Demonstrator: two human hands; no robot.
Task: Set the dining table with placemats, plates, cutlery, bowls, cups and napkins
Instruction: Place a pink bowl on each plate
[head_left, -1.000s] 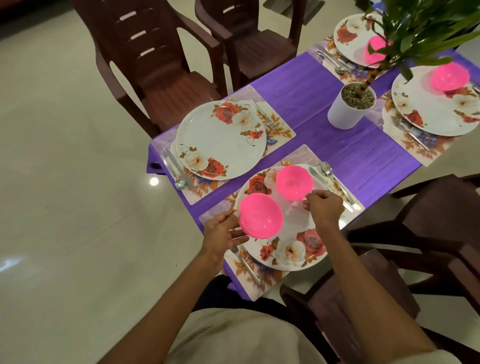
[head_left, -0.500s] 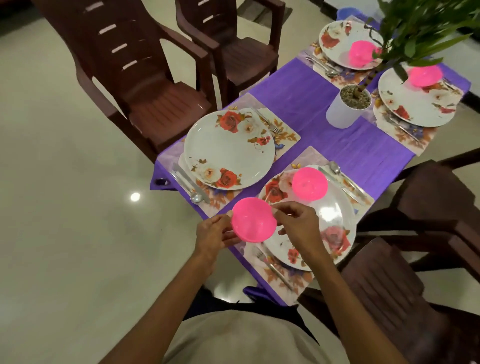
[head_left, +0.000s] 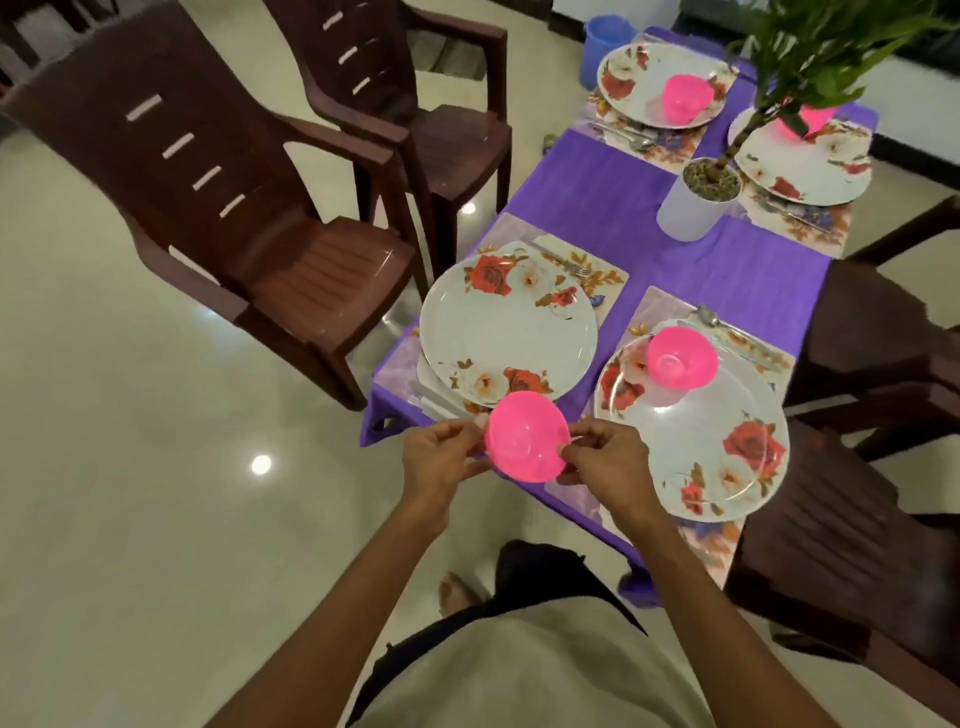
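Now both hands' grip on pink bowl (head_left: 527, 434)

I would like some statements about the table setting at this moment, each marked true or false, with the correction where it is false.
1. Both hands hold one pink bowl: the left hand and the right hand each pinch its rim. True.
2. The near left plate already carries a pink bowl. False: this plate is bare; it is the only one of the four plates without a bowl.
3. The pink bowl on the near right plate stands upside down. True.
4. The potted plant stands on a plate. False: its white pot stands on the purple tablecloth, between the place settings.
5. Cups stand at every place. False: no cups show on the table.
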